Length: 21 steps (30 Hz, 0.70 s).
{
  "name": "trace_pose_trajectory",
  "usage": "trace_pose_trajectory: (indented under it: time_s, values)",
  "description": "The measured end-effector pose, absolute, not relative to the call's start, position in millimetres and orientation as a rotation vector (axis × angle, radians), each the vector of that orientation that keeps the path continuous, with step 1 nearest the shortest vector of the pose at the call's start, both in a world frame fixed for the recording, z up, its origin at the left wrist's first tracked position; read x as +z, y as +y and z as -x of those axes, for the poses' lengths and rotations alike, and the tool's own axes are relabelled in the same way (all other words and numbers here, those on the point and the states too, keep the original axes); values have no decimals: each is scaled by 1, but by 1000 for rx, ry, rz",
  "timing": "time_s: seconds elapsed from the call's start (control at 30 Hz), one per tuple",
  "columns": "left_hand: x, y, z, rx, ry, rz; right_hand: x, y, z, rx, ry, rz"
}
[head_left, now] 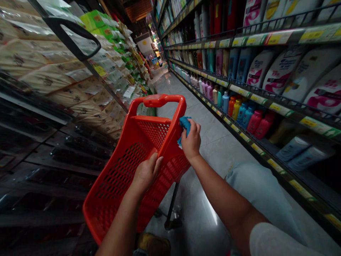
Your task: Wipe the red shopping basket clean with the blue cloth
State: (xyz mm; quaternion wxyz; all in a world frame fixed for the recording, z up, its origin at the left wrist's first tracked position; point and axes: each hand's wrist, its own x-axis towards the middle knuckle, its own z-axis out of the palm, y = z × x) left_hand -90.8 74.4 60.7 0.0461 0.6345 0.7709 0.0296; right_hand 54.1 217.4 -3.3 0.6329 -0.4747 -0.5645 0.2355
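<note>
A red plastic shopping cart (125, 170) with perforated walls stands tilted in view, in front of me. My left hand (147, 173) is closed on the near rim of its basket, thumb on top. My right hand (191, 139) grips a crumpled blue cloth (185, 126) and presses it to the outer right side of the cart's handle frame (181, 110). Part of the cloth is hidden behind my fingers. The cart's crossbar handle (157, 100) is at the far end of the frame, with no hand on it.
Shelves of shampoo bottles (282, 69) and smaller coloured bottles (237, 108) line the right side. Stacked packaged goods (48, 67) fill the left, beside a dark metal post with a loop handle (77, 39). Grey tiled floor (213, 124) runs down the aisle. A cart wheel (173, 223) shows below.
</note>
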Motion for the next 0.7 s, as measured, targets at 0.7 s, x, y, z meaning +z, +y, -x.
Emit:
trace_pose_trajectory:
  time_s: [0.7]
  values:
    - [62, 69, 89, 65, 2302, -2013, -49, 187, -89, 501, -1567, 1007]
